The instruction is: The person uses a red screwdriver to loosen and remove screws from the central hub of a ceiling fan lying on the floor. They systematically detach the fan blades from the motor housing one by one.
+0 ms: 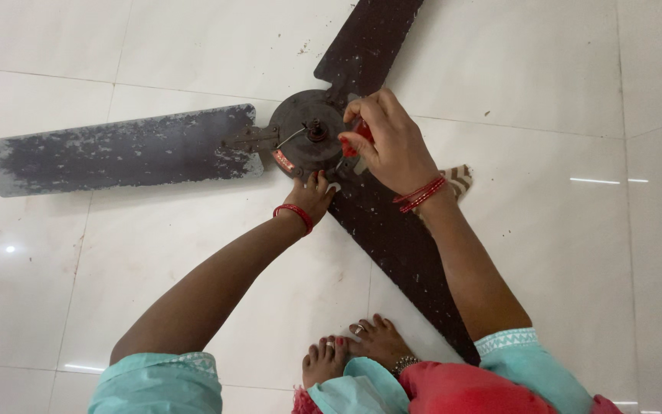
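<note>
Fingers (362, 126) of the right hand pinch a red-handled tool (352, 142) over the fan hub (304, 138).

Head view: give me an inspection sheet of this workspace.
Surface: glossy white tiled floor, speckled with dark flecks.
Job's things: ceiling fan motor hub lying on the floor; three dark, worn blades, left blade badly flaked.
Clutter: nothing seen.
Grippers: left hand braces the hub's near edge; right hand grips a red-handled tool over the hub.
Cables: thin wire on the hub.
Surroundings: the person's bare feet; striped object behind the right wrist.
</note>
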